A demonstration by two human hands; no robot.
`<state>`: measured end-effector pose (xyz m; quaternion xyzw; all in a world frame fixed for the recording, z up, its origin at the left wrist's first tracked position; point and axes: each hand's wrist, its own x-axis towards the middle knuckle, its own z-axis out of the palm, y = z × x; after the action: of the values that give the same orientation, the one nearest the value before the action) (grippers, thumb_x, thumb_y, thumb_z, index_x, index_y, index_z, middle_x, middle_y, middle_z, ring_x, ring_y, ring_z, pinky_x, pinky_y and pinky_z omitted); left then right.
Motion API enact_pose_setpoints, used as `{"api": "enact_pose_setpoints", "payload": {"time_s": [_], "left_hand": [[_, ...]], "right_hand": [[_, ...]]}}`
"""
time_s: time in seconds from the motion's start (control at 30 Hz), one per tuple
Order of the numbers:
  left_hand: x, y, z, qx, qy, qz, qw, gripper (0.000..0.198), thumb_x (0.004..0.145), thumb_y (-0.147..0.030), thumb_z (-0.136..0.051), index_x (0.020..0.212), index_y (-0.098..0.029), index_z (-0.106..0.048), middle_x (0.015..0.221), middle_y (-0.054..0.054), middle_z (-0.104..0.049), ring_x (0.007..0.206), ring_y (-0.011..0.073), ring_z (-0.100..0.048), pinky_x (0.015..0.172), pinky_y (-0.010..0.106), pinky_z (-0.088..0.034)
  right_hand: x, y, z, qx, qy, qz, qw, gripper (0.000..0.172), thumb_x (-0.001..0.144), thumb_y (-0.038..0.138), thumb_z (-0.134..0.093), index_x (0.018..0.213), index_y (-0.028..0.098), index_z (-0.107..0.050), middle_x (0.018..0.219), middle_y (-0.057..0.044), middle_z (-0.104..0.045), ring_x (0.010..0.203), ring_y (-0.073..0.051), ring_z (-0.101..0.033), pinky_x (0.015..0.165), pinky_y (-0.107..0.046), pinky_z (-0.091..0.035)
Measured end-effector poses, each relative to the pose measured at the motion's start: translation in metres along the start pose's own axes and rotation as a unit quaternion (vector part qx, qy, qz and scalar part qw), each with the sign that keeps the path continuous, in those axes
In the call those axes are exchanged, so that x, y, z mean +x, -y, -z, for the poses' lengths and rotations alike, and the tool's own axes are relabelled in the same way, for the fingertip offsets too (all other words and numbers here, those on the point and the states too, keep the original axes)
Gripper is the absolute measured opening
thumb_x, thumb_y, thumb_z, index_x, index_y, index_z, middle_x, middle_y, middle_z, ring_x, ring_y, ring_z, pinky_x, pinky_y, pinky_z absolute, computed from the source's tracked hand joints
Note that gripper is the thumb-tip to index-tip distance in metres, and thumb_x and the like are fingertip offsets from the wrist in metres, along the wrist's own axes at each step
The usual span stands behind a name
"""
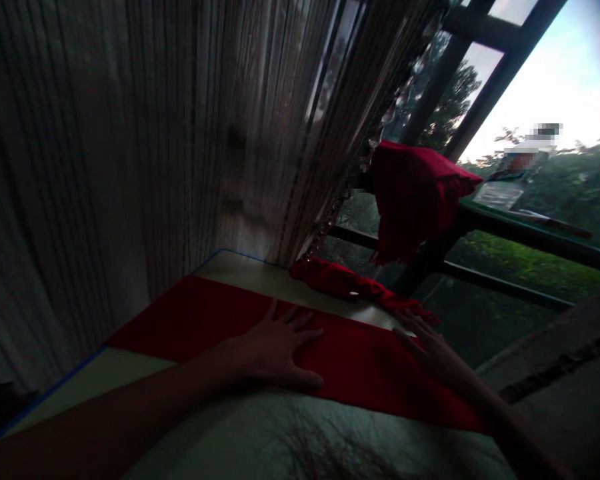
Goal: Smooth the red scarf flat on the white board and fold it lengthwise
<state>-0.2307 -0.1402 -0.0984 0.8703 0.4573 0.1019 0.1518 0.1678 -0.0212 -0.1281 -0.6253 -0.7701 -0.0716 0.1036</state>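
A long red cloth (pixel 360 357) lies flat across a pale table (pixel 230 270) with a blue edge. My left hand (pixel 280 350) rests palm down on the cloth near its middle, fingers spread, holding nothing. Over the cloth's right part is my right hand (pixel 427 343), its fingers stretched out toward the far edge, with nothing visible in it. Just beyond the cloth, a bunched red fabric (pixel 345 280) with a fringed end lies along the table's far side, close to my right fingertips.
Another red fringed cloth (pixel 413 193) hangs at the window frame (pixel 530 233). A clear bottle (pixel 503 190) stands on the frame's ledge, beside a thin object. Striped curtains (pixel 155 133) hang behind the table at the left. Dark hair shows at the bottom edge.
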Motion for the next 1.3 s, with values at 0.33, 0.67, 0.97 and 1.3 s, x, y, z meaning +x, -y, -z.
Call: {"api": "enact_pose_setpoints", "payload": {"time_s": [0.33, 0.67, 0.97, 1.3], "left_hand": [[0.004, -0.006, 0.017, 0.031, -0.074, 0.119, 0.99, 0.071, 0.105, -0.071, -0.023, 0.162, -0.032, -0.039, 0.174, 0.006, -0.024, 0.161, 0.0366, -0.014, 0.125, 0.071, -0.006], [0.003, 0.014, 0.007, 0.05, -0.035, 0.141, 0.988, 0.08, 0.102, -0.074, -0.032, 0.166, -0.028, -0.028, 0.175, 0.007, -0.018, 0.162, 0.037, -0.011, 0.127, 0.068, -0.004], [0.004, 0.015, 0.007, 0.051, -0.044, 0.148, 0.987, 0.082, 0.1, -0.075, -0.034, 0.167, -0.028, -0.026, 0.175, 0.006, -0.02, 0.162, 0.036, -0.013, 0.127, 0.067, -0.005], [0.004, 0.016, 0.005, 0.053, -0.049, 0.154, 0.985, 0.09, 0.1, -0.078, -0.032, 0.167, -0.019, -0.025, 0.174, 0.013, -0.019, 0.162, 0.0357, -0.014, 0.128, 0.065, -0.007]], "right_hand": [[-0.004, -0.028, -0.03, 0.082, 0.02, 0.01, 0.996, 0.076, 0.101, 0.059, -0.014, 0.161, 0.022, -0.041, 0.174, -0.013, -0.027, 0.162, -0.026, -0.016, 0.128, -0.057, -0.013], [-0.006, -0.024, -0.032, 0.078, 0.038, 0.037, 0.996, 0.072, 0.102, 0.055, -0.02, 0.162, 0.02, -0.04, 0.173, -0.012, -0.029, 0.161, -0.023, -0.018, 0.129, -0.05, -0.017], [-0.009, -0.026, -0.033, 0.054, 0.045, 0.019, 0.997, 0.071, 0.105, 0.055, -0.013, 0.167, 0.024, -0.03, 0.175, -0.012, -0.023, 0.162, -0.024, -0.011, 0.128, -0.056, -0.015], [-0.01, -0.025, -0.032, 0.062, 0.043, 0.016, 0.997, 0.071, 0.105, 0.052, -0.013, 0.166, 0.022, -0.031, 0.175, -0.011, -0.022, 0.162, -0.024, -0.012, 0.128, -0.056, -0.011]]}}
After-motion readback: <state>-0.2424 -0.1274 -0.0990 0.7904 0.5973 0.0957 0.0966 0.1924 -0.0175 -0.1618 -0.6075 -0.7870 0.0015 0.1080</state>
